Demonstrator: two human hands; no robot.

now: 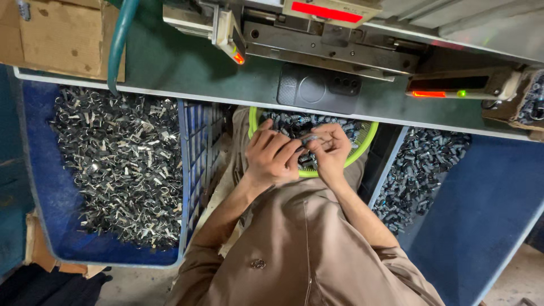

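Landmark: lime-green basket (367, 148), round, resting on the person's lap, part under the tabletop edge.

1. Left hand (272, 156): over the basket's near-left rim, fingers curled inward; grip closed on a small dark cylindrical part (309, 139) pinched at the fingertips, over the middle of the basket.
2. Right hand (330, 150): over the basket's near-middle, touching the left hand; fingers bent, grip closed on the same small part from the other side.
3. Small dark cylinders (294, 122): loose heap filling the basket, behind both hands.
4. Blue crate, left (59, 192): well to the left of the basket; holds a dense heap of bright metal clips (124, 164).
5. Blue bin, right (481, 209): just to the right of the basket; dark cylinders (419, 170) piled in its near corner, of the same kind as in the basket.
6. Tabletop (187, 71): green, running across behind the basket.
7. Phone (318, 88): dark, back up, on the tabletop directly behind the basket.
8. Machine (334, 39): grey metal, behind the phone, with red lit panels.
9. Green hose (120, 39): far left of the basket, crossing the tabletop.
10. Cardboard box (62, 34): behind the left crate.
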